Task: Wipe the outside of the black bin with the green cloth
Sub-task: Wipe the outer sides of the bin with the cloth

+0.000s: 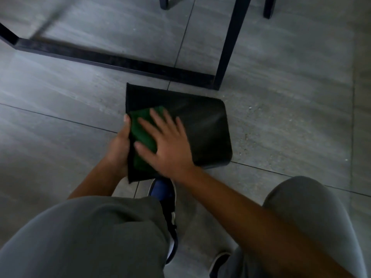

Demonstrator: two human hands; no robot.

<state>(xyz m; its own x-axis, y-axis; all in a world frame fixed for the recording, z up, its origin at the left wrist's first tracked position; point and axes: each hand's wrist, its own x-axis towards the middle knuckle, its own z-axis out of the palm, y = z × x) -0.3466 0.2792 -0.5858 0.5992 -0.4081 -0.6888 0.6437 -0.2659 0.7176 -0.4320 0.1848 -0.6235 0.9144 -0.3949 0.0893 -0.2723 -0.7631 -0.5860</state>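
- Two hands are on the black bin [202,125], which lies on its side on the grey tiled floor [281,121] just in front of our feet.
- Our left hand [118,147] grips the bin at its left edge, with the fingers curled round the rim and the thumb tip showing at the top of that edge.
- Our right hand [166,145] lies flat with fingers spread and straight, pressing the green cloth [144,135] against the upward-facing side of the bin.
- We see the cloth near the bin's left end, partly covered by the right palm and fingers; it looks folded into a pad.
- Our picture is motion-blurred around the right hand, so we cannot tell exactly how the fingertips sit on the cloth.
- Beyond the bin stands a black metal frame [112,59], with one bar along the floor and an upright leg [228,43] rising near the bin's far corner.
- Below the bin we see a blue shoe [164,191], and our knees in grey trousers [90,237] fill the lower part of the view.
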